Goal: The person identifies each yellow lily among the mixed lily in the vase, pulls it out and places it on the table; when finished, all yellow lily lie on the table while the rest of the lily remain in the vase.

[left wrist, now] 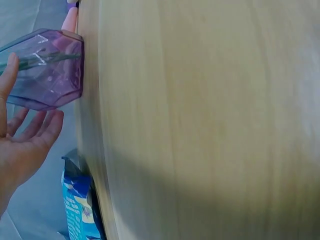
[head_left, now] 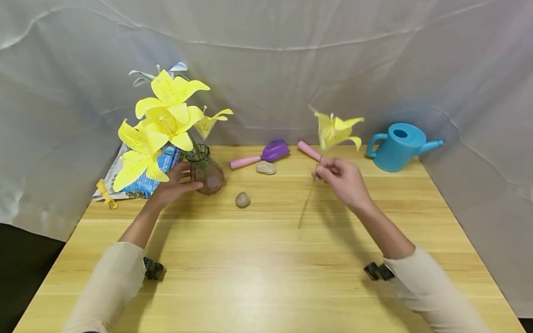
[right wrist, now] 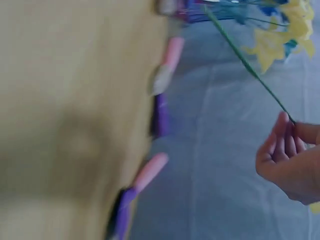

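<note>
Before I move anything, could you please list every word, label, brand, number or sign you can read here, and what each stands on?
No text can be read.
Blue-and-white printed bag: pale lettering on blue, too small or blurred to read in the head and left wrist views.
Bright blue watering can, clear purple-tinted faceted vase, purple scoop with pink handle: no lettering visible.

Head view: blurry lily stem (head_left: 307, 200); one pink-handled tool (head_left: 308, 151) probably partly behind the right hand (head_left: 343, 183)
</note>
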{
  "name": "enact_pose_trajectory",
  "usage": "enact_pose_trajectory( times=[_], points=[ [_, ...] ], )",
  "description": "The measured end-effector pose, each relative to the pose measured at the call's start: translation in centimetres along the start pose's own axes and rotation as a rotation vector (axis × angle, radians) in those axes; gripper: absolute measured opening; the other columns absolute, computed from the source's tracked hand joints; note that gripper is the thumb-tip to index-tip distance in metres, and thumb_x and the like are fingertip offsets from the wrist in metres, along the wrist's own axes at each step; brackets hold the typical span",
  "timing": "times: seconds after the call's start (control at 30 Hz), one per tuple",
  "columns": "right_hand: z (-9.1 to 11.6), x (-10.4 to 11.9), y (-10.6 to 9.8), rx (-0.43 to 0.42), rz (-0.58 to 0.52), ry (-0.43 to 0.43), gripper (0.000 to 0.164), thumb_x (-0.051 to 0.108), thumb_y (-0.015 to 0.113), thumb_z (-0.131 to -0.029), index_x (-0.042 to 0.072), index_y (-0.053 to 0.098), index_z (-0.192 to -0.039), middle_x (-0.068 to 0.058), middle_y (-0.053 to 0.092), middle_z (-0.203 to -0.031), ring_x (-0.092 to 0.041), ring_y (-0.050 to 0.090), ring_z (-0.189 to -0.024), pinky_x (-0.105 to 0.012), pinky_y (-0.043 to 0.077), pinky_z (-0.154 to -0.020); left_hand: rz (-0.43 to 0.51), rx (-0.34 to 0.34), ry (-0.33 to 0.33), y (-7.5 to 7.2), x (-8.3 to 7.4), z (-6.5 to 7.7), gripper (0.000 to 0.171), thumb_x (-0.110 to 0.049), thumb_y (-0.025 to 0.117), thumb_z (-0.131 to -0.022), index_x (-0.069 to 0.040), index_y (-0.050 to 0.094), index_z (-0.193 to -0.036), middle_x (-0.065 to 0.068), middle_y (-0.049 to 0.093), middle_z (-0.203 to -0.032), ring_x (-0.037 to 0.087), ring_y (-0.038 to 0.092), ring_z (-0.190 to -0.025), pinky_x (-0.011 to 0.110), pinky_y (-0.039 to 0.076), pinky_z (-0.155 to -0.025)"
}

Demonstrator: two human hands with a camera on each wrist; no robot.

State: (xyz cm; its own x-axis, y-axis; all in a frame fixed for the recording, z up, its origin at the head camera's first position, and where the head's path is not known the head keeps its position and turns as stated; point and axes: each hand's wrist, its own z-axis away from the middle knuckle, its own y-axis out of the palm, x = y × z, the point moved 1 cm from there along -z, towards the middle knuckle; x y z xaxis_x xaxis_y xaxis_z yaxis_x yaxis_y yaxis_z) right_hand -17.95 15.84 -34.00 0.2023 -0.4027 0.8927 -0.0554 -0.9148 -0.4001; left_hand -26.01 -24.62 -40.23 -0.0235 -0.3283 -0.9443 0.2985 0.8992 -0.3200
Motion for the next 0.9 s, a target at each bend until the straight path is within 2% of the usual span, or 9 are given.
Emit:
enact_pose_trajectory(
  times=[0.07, 0.2, 0.3, 0.37, 0.53, 0.73, 0.9],
  points=[
    [1.0, -2.2, -0.2, 0.098, 0.029, 0.036, 0.020, 0.018, 0.055, -0.088, -0.001, 0.060, -0.092, -0.014, 0.064, -0.082, -0.024, 0.059, -0.077, -0.025, 0.048, -0.064, 0.027, -0.001, -0.004, -0.3, 0.1, 0.1, 0.076, -0.010, 0.067, -0.078, -0.006, 0.020, -0.136, 0.015, 0.025, -0.135, 0.035, 0.025, -0.123, 0.050, 0.031, -0.093],
    [3.0, -5.0, 0.2, 0.284, 0.036, 0.160, 0.015, 0.011, 0.052, -0.089, -0.003, 0.059, -0.090, -0.014, 0.063, -0.079, -0.030, 0.059, -0.077, -0.037, 0.050, -0.069, 0.041, -0.009, 0.007, -0.6, 0.3, 0.2, 0.076, -0.008, 0.068, -0.077, -0.006, 0.020, -0.137, 0.015, 0.027, -0.135, 0.034, 0.026, -0.122, 0.048, 0.032, -0.093],
    [4.1, -6.4, 0.8, 0.377, 0.000, 0.238, 0.013, 0.005, 0.051, -0.089, -0.006, 0.057, -0.090, -0.016, 0.063, -0.078, -0.029, 0.060, -0.075, -0.041, 0.050, -0.069, 0.015, -0.002, 0.021, -0.6, 0.6, 0.0, 0.069, -0.009, 0.068, -0.077, -0.007, 0.028, -0.134, 0.014, 0.030, -0.132, 0.034, 0.029, -0.120, 0.044, 0.036, -0.089],
    [4.7, -7.1, 1.3, 0.416, -0.029, 0.265, 0.012, 0.003, 0.051, -0.088, -0.009, 0.056, -0.089, -0.018, 0.062, -0.078, -0.029, 0.061, -0.072, -0.040, 0.051, -0.067, 0.007, 0.000, 0.031, -0.5, 0.6, 0.0, 0.066, -0.008, 0.068, -0.077, -0.006, 0.032, -0.131, 0.012, 0.032, -0.131, 0.033, 0.031, -0.119, 0.042, 0.038, -0.087],
    [5.6, -8.3, 2.3, 0.476, -0.084, 0.309, 0.012, -0.001, 0.052, -0.086, -0.013, 0.055, -0.085, -0.022, 0.062, -0.076, -0.032, 0.062, -0.067, -0.037, 0.052, -0.063, 0.011, 0.001, 0.029, -0.3, 0.3, 0.0, 0.064, -0.007, 0.068, -0.076, -0.006, 0.033, -0.131, 0.010, 0.034, -0.129, 0.032, 0.033, -0.118, 0.042, 0.039, -0.085],
    [6.2, -8.7, 2.9, 0.478, -0.011, 0.368, 0.012, 0.003, 0.053, -0.086, -0.008, 0.058, -0.085, -0.016, 0.064, -0.072, -0.027, 0.063, -0.063, -0.036, 0.052, -0.055, -0.004, 0.014, 0.022, -0.4, 1.0, -0.5, 0.068, -0.012, 0.069, -0.076, -0.008, 0.032, -0.132, 0.011, 0.033, -0.131, 0.032, 0.033, -0.118, 0.046, 0.039, -0.085],
    [5.6, -7.6, 2.3, 0.451, 0.082, 0.359, 0.015, 0.008, 0.056, -0.085, -0.006, 0.061, -0.082, -0.013, 0.063, -0.069, -0.026, 0.063, -0.062, -0.034, 0.052, -0.056, -0.031, 0.018, 0.032, -0.6, 2.3, -1.2, 0.069, -0.020, 0.070, -0.076, -0.014, 0.032, -0.133, 0.008, 0.032, -0.133, 0.031, 0.034, -0.118, 0.045, 0.040, -0.085]
  ],
)
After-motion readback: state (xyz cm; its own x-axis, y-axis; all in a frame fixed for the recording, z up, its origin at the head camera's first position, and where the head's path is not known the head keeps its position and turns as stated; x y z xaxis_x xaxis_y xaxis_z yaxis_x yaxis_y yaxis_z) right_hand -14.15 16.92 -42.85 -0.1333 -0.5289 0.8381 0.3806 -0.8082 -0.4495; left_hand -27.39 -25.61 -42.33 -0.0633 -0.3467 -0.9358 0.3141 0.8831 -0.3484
